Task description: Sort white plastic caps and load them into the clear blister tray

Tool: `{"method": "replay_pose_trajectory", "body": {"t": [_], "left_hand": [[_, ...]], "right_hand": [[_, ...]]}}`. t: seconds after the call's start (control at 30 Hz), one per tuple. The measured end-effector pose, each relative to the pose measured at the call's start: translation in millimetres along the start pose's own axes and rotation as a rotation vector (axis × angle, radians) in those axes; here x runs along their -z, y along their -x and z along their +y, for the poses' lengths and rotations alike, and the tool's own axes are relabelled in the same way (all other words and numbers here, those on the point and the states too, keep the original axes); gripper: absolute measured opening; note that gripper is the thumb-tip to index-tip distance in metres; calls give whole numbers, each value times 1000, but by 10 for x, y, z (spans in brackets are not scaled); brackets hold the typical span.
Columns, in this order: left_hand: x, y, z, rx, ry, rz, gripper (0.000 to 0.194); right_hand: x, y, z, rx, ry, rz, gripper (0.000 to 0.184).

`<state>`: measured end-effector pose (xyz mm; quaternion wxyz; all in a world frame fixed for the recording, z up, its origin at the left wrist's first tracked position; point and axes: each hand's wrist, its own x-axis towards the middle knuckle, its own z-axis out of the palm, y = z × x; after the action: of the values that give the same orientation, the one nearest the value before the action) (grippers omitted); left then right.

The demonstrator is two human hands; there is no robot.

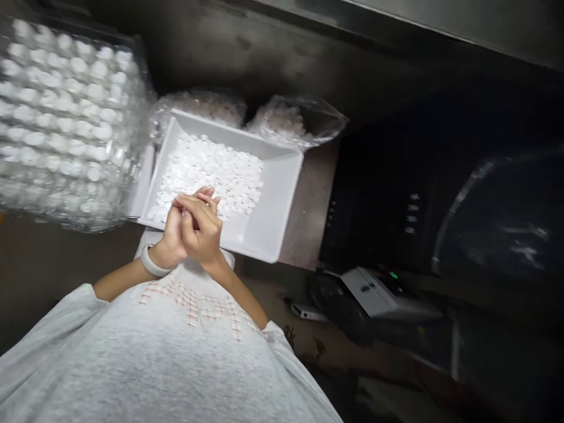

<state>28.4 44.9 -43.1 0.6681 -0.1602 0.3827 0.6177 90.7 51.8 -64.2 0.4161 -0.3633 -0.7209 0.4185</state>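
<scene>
My left hand (173, 236), with a pale band on its wrist, is cupped against my right hand (205, 232), which is folded over it. Both sets of fingers are curled together, and whatever lies between the palms is hidden. The joined hands are over the near edge of a white plastic tray (275, 194). Inside, many small white round discs (215, 170) lie in a loose layer toward the left and middle. The tray's right part shows bare plastic.
To the left stands a large clear-wrapped pack of white-capped bottles (57, 117). Behind the tray are two clear plastic bags (286, 120) (211, 106) of small pale pieces. A grey box-like device (370, 291) with a green light is at the lower right. The right side is dark.
</scene>
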Motion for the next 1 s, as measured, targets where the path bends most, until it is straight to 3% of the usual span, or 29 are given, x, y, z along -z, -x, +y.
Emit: {"method": "replay_pose_trajectory", "body": {"t": [0.1,0.2,0.3,0.37,0.43,0.53,0.63,0.8,1.0], "left_hand": [[61,-15,150,-28,66,93,35],[136,40,347,-97,101,123,37],[253,106,716,-237,111,129,34],[376,146,1140,-380,91,139,33],[542,191,1685,-590,52,180,31],[847,259,2507,-925,-55,298,20],[1143,268,3043,-1055,-220,449,18],[1431,150,3280,-1077,-379,512,13],[1558,101,3347,-1099,-449,528,13]], "right_hand": [[-112,-60,87,189,167,13,28],[-236,-125,59,307,172,1,25],[-271,-114,49,368,135,-75,25],[-196,-61,130,314,135,-130,27],[-36,9,295,159,164,-160,31],[321,115,635,18,213,-101,34],[727,227,962,-106,288,-65,37],[1256,509,1337,-319,412,-52,48],[1429,844,1578,-518,491,-89,62]]}}
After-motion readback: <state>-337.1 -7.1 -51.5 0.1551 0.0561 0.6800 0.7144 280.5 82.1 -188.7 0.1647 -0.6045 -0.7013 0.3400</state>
